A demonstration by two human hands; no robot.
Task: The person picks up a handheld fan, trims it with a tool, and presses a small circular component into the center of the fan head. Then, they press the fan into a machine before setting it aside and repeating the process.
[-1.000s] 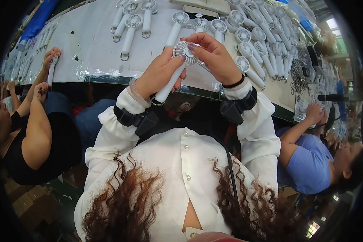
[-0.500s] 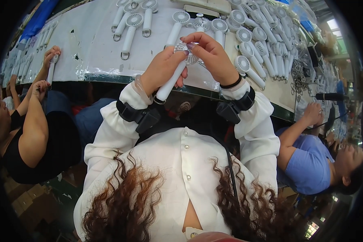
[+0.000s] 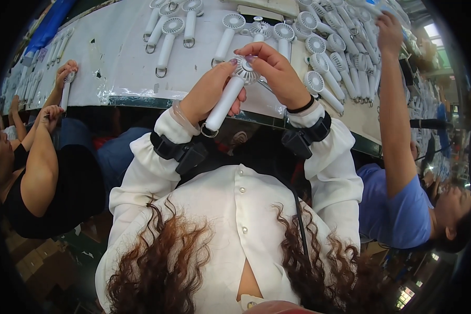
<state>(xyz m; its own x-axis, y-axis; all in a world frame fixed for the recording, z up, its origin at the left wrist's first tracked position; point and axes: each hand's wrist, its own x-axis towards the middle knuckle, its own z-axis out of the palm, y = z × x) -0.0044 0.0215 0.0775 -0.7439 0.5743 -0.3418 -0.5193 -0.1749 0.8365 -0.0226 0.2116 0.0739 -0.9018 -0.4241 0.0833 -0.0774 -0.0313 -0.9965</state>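
Observation:
A white handheld fan (image 3: 226,105) is in my left hand (image 3: 206,90), just above the table's near edge. Its round slatted head is up and its handle slants down toward me, with a metal ring at the lower end. My left thumb lies against the head, and the other fingers curl behind the fan. The right hand (image 3: 278,72) is closed on the fan's head, thumb and fingertips at its upper face. What these fingertips may pinch is hidden. A thin greyish strip (image 3: 265,85) shows beneath the right hand; its kind cannot be made out.
Several white fans (image 3: 166,48) lie on the pale table (image 3: 128,68) ahead. A dense pile of fans (image 3: 345,49) covers the right side, with metal rings (image 3: 387,102) beside it. A co-worker's arm (image 3: 395,115) reaches over there; another co-worker (image 3: 42,162) holds a fan at left.
The fan's head has turned so that its face shows more, and my left thumb has shifted on it. The co-worker at right has stretched an arm out over the fan pile.

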